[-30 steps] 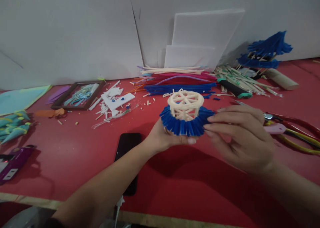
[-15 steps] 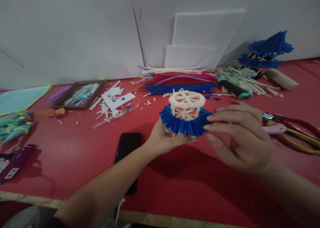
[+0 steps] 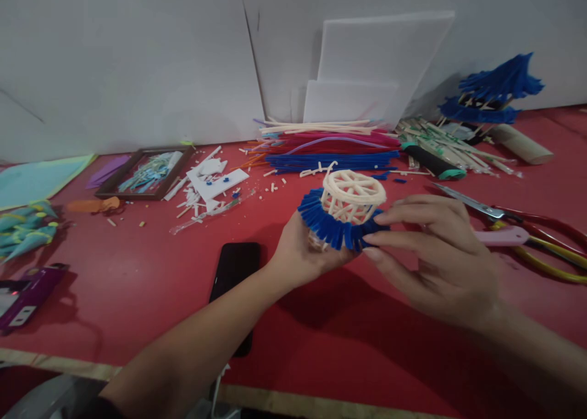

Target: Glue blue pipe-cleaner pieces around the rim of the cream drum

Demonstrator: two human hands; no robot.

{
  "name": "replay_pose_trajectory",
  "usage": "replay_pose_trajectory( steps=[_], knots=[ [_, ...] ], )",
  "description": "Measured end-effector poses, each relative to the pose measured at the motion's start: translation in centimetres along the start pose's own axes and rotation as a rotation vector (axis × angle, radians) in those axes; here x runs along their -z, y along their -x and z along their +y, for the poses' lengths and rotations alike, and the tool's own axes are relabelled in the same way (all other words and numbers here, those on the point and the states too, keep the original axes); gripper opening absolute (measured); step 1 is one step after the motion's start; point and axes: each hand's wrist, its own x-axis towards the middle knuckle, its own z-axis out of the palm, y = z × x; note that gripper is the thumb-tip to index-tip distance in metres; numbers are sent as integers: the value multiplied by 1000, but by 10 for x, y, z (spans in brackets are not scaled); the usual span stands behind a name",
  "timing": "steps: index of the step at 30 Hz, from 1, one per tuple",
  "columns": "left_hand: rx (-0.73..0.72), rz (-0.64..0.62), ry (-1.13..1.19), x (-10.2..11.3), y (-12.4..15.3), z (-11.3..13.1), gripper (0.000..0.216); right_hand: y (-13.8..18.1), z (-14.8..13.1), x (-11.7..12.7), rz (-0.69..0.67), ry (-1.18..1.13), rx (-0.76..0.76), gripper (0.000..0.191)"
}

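A small craft model (image 3: 355, 192) has a cream, spoked ring on top and a skirt of short blue pipe-cleaner pieces (image 3: 332, 226) round its middle. It tilts to the right above the table. My left hand (image 3: 298, 248) is wrapped round its lower part from below, where palm and fingers hide most of the base. At the skirt's right edge, my right hand (image 3: 431, 254) pinches the blue pieces between thumb and fingertips. Behind the model lie bundled pipe cleaners (image 3: 330, 161) in blue, red and cream.
A black phone (image 3: 236, 272) lies left of my hands on the red table (image 3: 151, 284). Scissors (image 3: 486, 208) and yellow-handled pliers (image 3: 550, 260) are at the right. White scraps (image 3: 215, 186), a brown frame (image 3: 137, 192), wrapped sticks (image 3: 435, 144) and a blue-roofed model (image 3: 495, 88) stand farther back.
The model has tipped to the right and shifted slightly that way in my left hand. My right hand has moved a little left, its fingers further onto the blue skirt.
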Motion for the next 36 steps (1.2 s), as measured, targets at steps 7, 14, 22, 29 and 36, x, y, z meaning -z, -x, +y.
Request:
replay_pose_trajectory(
  steps=[7,14,22,29,36],
  knots=[
    [-174,-4,-200,5,1,-8,47,0,3,-2,-2,-46,-83,13],
    [11,46,-213,0,3,-6,33,-2,4,0,-71,-141,-209,6],
    [227,1,-61,-3,2,-6,47,-3,1,2,-58,-99,-283,8],
    [188,-114,-88,-3,3,-4,32,-5,-2,0,-60,-106,-368,12],
    [223,-66,-40,-3,3,-7,41,-5,0,3,-71,-50,-183,2]
  ],
)
